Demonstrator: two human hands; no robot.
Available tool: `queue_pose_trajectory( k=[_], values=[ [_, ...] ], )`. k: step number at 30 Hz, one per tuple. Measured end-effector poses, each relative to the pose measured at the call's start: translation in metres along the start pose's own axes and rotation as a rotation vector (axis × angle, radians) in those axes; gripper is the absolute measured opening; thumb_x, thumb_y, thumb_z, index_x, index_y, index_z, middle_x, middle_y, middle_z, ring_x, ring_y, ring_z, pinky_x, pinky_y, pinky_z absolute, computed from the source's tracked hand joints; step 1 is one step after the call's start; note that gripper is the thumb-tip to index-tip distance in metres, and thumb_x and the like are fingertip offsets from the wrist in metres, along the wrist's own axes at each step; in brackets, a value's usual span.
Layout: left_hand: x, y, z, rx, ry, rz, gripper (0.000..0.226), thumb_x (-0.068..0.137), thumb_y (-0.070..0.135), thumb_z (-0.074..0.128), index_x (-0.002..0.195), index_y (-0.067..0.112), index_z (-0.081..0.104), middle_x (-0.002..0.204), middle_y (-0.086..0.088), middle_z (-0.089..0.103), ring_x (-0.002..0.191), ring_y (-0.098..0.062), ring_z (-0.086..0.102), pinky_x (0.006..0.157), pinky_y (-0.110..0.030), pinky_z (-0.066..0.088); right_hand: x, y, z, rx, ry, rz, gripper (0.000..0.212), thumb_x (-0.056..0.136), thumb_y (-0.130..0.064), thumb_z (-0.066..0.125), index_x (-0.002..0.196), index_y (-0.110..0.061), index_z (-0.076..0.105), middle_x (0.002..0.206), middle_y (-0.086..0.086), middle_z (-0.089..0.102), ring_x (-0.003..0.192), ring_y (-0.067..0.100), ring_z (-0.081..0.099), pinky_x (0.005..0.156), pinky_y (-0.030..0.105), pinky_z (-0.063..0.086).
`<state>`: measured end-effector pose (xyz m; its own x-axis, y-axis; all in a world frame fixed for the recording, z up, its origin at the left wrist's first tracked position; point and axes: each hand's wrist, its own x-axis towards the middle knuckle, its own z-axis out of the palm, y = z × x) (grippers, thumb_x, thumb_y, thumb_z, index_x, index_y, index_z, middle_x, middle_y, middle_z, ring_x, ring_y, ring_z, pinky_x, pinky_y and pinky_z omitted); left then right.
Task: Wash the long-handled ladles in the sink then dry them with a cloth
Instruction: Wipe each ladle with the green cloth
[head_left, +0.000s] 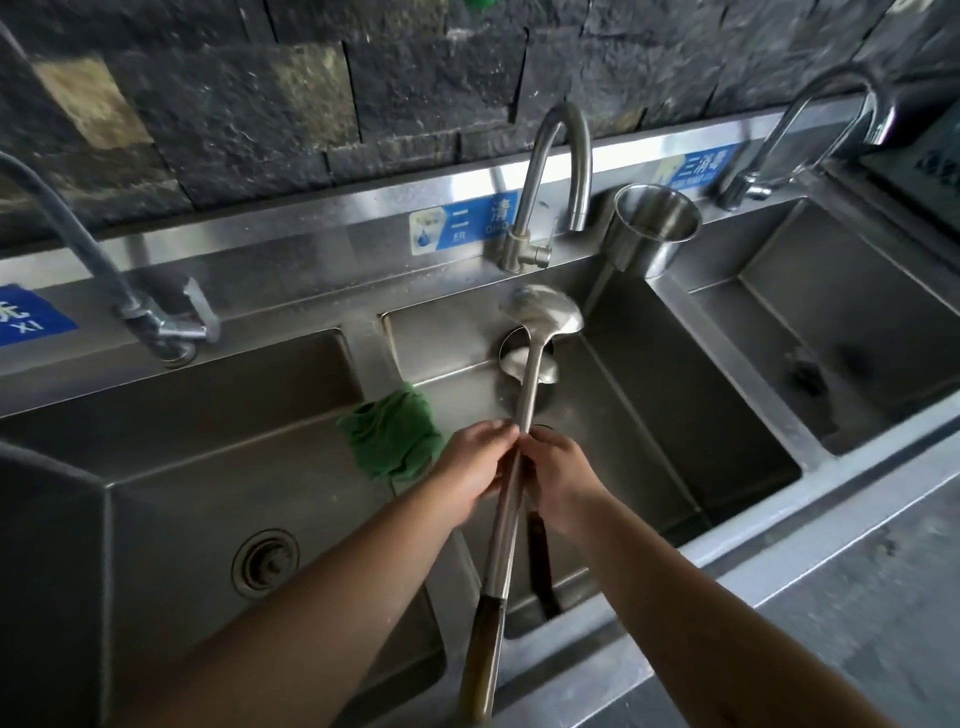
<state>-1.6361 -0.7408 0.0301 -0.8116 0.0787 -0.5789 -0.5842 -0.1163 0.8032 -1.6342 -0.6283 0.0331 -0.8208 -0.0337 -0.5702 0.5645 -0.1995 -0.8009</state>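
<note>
I hold a long steel ladle (511, 499) tilted over the middle sink basin (675, 415). Its bowl (545, 312) is up near the back wall, below the middle tap (550, 171), and its brown wooden grip reaches toward me. My left hand (475, 462) and my right hand (563, 480) both pinch the shaft at mid-length from either side. A second ladle is lower in the same basin: its bowl (548, 370) shows behind the held shaft, its dark handle (538, 556) emerges under my right hand. A crumpled green cloth (389, 441) lies on the divider between the left and middle basins.
The left basin (182, 493) has a round drain (265, 561) and a hose tap (156, 322). On the ledge right of the middle tap stands a steel cup (654, 223). The right basin (831, 338) has its own curved tap (831, 119). A grey counter edge (831, 571) runs along the front right.
</note>
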Motion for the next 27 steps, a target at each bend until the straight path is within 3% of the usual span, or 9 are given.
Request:
queue_pose_trajectory(
  k=[2, 3, 4, 6, 10, 15, 20, 24, 27],
  values=[
    [0.001, -0.006, 0.001, 0.002, -0.029, 0.006, 0.015, 0.087, 0.03, 0.065, 0.086, 0.043, 0.073, 0.07, -0.001, 0.067, 0.058, -0.014, 0.062, 0.054, -0.023, 0.048, 0.012, 0.0, -0.003, 0.003, 0.048, 0.04, 0.018, 0.097, -0.005, 0.048, 0.094, 0.004, 0.063, 0.074, 0.023, 0.061, 0.066, 0.035, 0.063, 0.076, 0.059, 0.054],
    [0.003, -0.01, 0.0, 0.012, -0.031, -0.001, 0.02, 0.085, 0.028, 0.067, 0.086, 0.047, 0.072, 0.072, -0.001, 0.07, 0.06, -0.013, 0.065, 0.057, -0.025, 0.052, 0.018, -0.001, -0.005, -0.018, 0.069, 0.049, 0.017, 0.097, -0.006, 0.05, 0.09, 0.002, 0.063, 0.071, 0.019, 0.061, 0.057, 0.029, 0.061, 0.065, 0.045, 0.058],
    [0.007, -0.016, 0.001, 0.028, -0.027, -0.014, 0.025, 0.084, 0.026, 0.07, 0.086, 0.05, 0.071, 0.076, -0.001, 0.073, 0.065, -0.014, 0.068, 0.062, -0.028, 0.055, 0.026, -0.002, -0.009, -0.047, 0.086, 0.054, 0.017, 0.096, -0.006, 0.052, 0.087, 0.0, 0.064, 0.068, 0.015, 0.061, 0.05, 0.022, 0.059, 0.051, 0.032, 0.054],
    [0.014, -0.02, 0.003, 0.061, -0.022, -0.049, 0.028, 0.083, 0.02, 0.072, 0.092, 0.046, 0.071, 0.083, -0.004, 0.075, 0.074, -0.017, 0.071, 0.071, -0.031, 0.057, 0.04, -0.005, -0.017, -0.073, 0.105, 0.061, 0.015, 0.095, -0.005, 0.055, 0.083, -0.002, 0.065, 0.071, 0.013, 0.065, 0.048, 0.016, 0.059, 0.042, 0.022, 0.046],
    [0.04, -0.021, 0.019, 0.108, -0.075, -0.119, 0.018, 0.086, 0.008, 0.067, 0.103, 0.011, 0.072, 0.076, -0.003, 0.068, 0.064, -0.014, 0.06, 0.059, -0.024, 0.047, 0.078, -0.003, -0.04, -0.013, 0.108, 0.176, 0.021, 0.096, -0.011, 0.053, 0.079, -0.006, 0.066, 0.076, 0.009, 0.064, 0.05, 0.016, 0.059, 0.041, 0.021, 0.043],
    [0.091, -0.029, 0.05, 0.18, -0.031, -0.223, 0.02, 0.088, 0.004, 0.063, 0.106, 0.011, 0.07, 0.076, 0.0, 0.065, 0.065, -0.01, 0.056, 0.058, -0.022, 0.042, 0.137, 0.008, -0.067, 0.031, 0.067, 0.284, 0.023, 0.098, -0.012, 0.049, 0.084, -0.002, 0.063, 0.081, 0.013, 0.063, 0.059, 0.024, 0.061, 0.053, 0.029, 0.05],
    [0.131, -0.058, 0.058, 0.184, 0.025, -0.265, 0.024, 0.086, 0.004, 0.065, 0.109, 0.009, 0.071, 0.099, -0.022, 0.069, 0.084, -0.024, 0.059, 0.074, -0.03, 0.041, 0.178, 0.025, -0.083, -0.085, 0.086, 0.339, 0.019, 0.099, -0.012, 0.049, 0.099, 0.001, 0.063, 0.082, 0.012, 0.066, 0.061, 0.024, 0.061, 0.051, 0.029, 0.05],
    [0.157, -0.086, 0.054, 0.225, 0.058, -0.262, 0.025, 0.086, 0.002, 0.064, 0.105, 0.015, 0.074, 0.097, -0.008, 0.074, 0.09, -0.019, 0.065, 0.07, -0.022, 0.047, 0.203, 0.044, -0.091, -0.201, 0.105, 0.373, 0.016, 0.097, -0.011, 0.051, 0.088, -0.005, 0.063, 0.076, 0.009, 0.063, 0.055, 0.019, 0.058, 0.041, 0.022, 0.042],
    [0.172, -0.103, 0.051, 0.322, 0.116, -0.228, 0.024, 0.081, 0.001, 0.065, 0.097, 0.017, 0.075, 0.092, -0.008, 0.074, 0.086, -0.021, 0.067, 0.071, -0.025, 0.049, 0.219, 0.062, -0.095, -0.251, 0.091, 0.362, 0.017, 0.094, -0.01, 0.053, 0.078, -0.008, 0.06, 0.072, 0.01, 0.058, 0.059, 0.022, 0.058, 0.052, 0.028, 0.049]
  ],
)
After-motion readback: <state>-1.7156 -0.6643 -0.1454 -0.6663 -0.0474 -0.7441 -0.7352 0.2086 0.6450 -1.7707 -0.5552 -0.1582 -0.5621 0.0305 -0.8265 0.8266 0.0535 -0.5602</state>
